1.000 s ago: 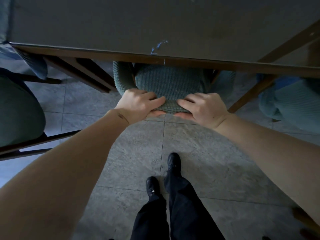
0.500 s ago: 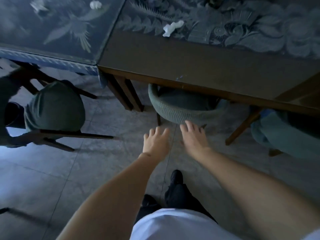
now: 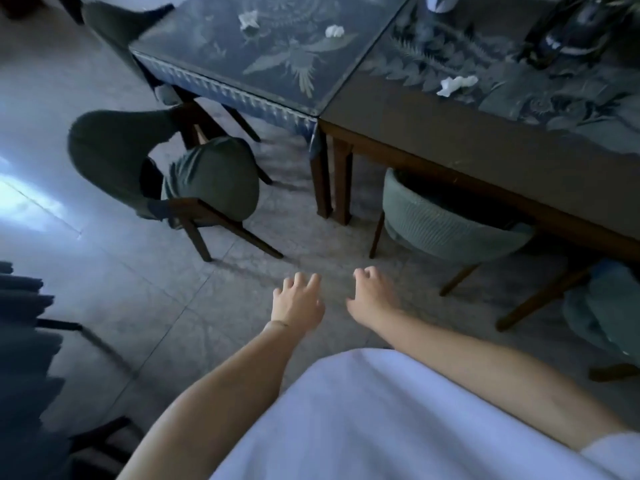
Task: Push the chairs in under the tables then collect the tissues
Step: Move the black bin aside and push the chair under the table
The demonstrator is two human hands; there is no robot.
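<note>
A green chair [image 3: 446, 230] is tucked under the brown table [image 3: 467, 147]; only its curved back shows. Another green chair [image 3: 194, 174] stands pulled out beside the blue patterned table [image 3: 277, 60], turned at an angle. Crumpled white tissues lie on the tables: two on the blue one [image 3: 248, 19] [image 3: 334, 30] and one on the brown one [image 3: 455, 85]. My left hand [image 3: 298, 303] and my right hand [image 3: 370, 296] hang over the floor, both empty with fingers apart, a short way back from the tucked chair.
A third chair [image 3: 602, 317] sits at the right edge, partly under the brown table. Dark objects [image 3: 571, 36] stand on the far right of the table. A dark curtain-like shape [image 3: 24, 358] fills the lower left. Grey tiled floor [image 3: 121, 289] lies between me and the pulled-out chair.
Both hands have let go of the chair back after pushing it under the table and drawn back. My view has risen and swung left, bringing the pulled-out chair and tissues into sight.
</note>
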